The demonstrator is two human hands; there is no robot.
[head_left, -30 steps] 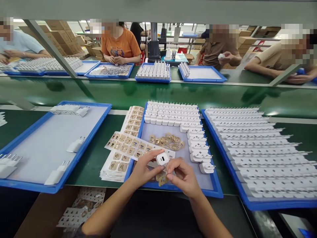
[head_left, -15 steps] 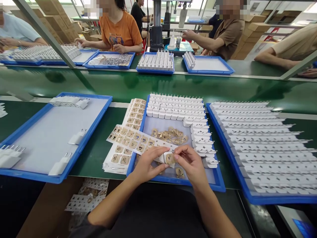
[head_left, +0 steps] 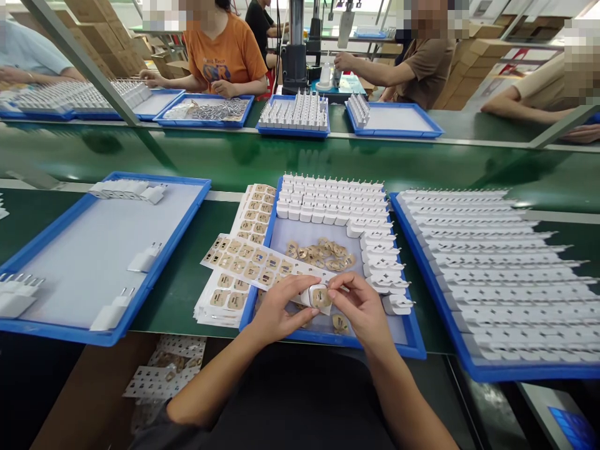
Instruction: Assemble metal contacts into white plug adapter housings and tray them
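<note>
My left hand (head_left: 280,310) grips a white plug adapter (head_left: 307,297) by its sides, above the front of the middle blue tray (head_left: 337,341). A tan sticker (head_left: 320,297) lies against the adapter's face. The thumb and forefinger of my right hand (head_left: 364,307) pinch the sticker's right edge. Beneath my left hand, a sheet of tan stickers (head_left: 250,262) lies slanted across the tray's left rim. Loose tan pieces (head_left: 323,253) are heaped in the tray, with rows of white adapters (head_left: 328,203) behind them and more along its right side.
At left a blue tray (head_left: 107,250) carries a few adapters. Another tray (head_left: 487,374), at right, is packed with rows of them. Stacked sticker sheets (head_left: 218,312) lie beside the middle tray. Across the green belt (head_left: 225,156), several people sit near more trays.
The sticker, tilted out from the adapter earlier, now sits flatter against its face. My hands stay almost in place. Across the belt, the brown-sleeved person's arm has shifted left.
</note>
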